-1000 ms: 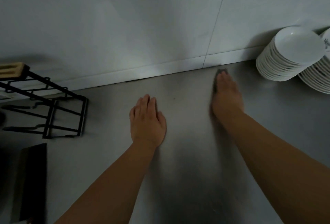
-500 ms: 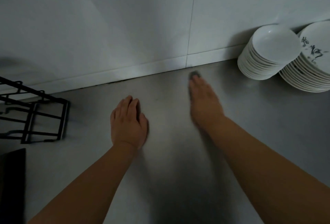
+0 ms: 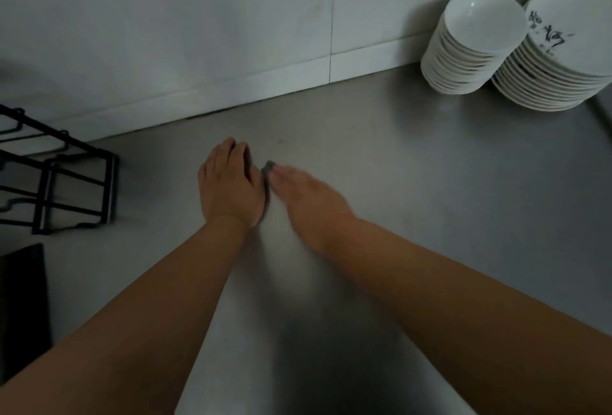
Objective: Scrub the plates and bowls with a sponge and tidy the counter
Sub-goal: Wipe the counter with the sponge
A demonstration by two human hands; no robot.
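Hands down on the steel counter (image 3: 430, 183), both flat as I read them. Left hand (image 3: 228, 183) lies palm-down, fingers straight and pressed together, holding nothing. Right hand (image 3: 309, 198), motion-blurred, has straight fingers pressing the grey sponge (image 3: 269, 166), whose corner peeks out just right of the left hand. I cannot tell if they touch. Bowls (image 3: 473, 44) and plates (image 3: 563, 60) are stacked well to the left hand's right, against the wall, with the black wire rack (image 3: 73, 183) well to its left. Half a second back the right hand was nearer the wall, apart from the left hand. Now it has swept in beside it.
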